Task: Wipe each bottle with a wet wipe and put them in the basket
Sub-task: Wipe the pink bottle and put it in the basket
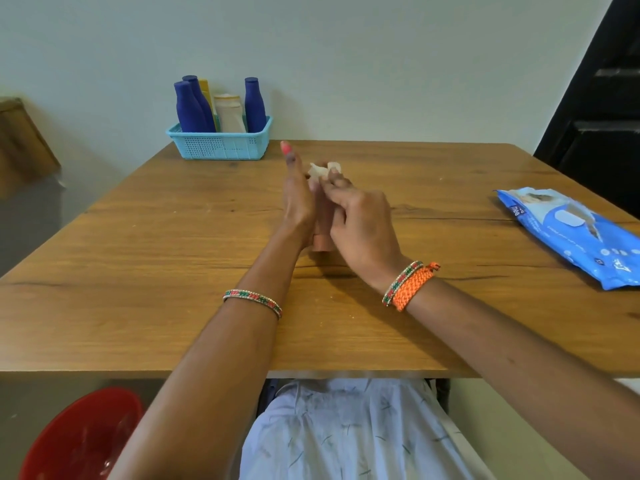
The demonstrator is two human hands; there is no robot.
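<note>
A small pinkish bottle (pixel 322 242) is held upright between my two hands over the middle of the table, mostly hidden by them. My left hand (pixel 298 199) grips its left side, index finger pointing up. My right hand (pixel 360 220) pinches a crumpled white wet wipe (pixel 320 171) against the bottle's top. A light blue basket (pixel 221 145) at the table's far edge holds three dark blue bottles (pixel 188 109), a yellow bottle (pixel 207 98) and a cream one (pixel 230 114).
A blue pack of wet wipes (pixel 571 233) lies at the table's right edge. A red bowl (pixel 79 438) sits on the floor at the lower left. The wooden table (pixel 156 258) stands against a pale wall.
</note>
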